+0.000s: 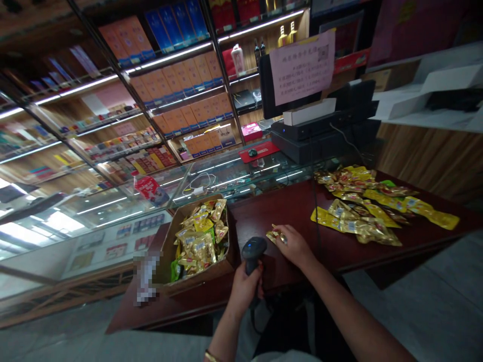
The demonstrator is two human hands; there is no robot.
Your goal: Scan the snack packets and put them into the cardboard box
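Pink paper (303, 68) bearing Chinese print, mostly too blurred to read, covers part of a black monitor (266, 93). The black plastic handheld scanner (253, 248) points its head forward, long axis running away from the person, handle wrapped in the left hand (245, 287). Right of it, the right hand (297, 245) pinches a shiny gold foil packet (272, 235), its visible end jutting left over the dark-red wooden desk (256, 218).

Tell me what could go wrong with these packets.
The right hand covers part of a gold packet, which might block a reading by the barcode scanner in the left hand. Packets heaped in the cardboard box could slide out. The rightmost yellow packet, near the edge of the table, might fall.
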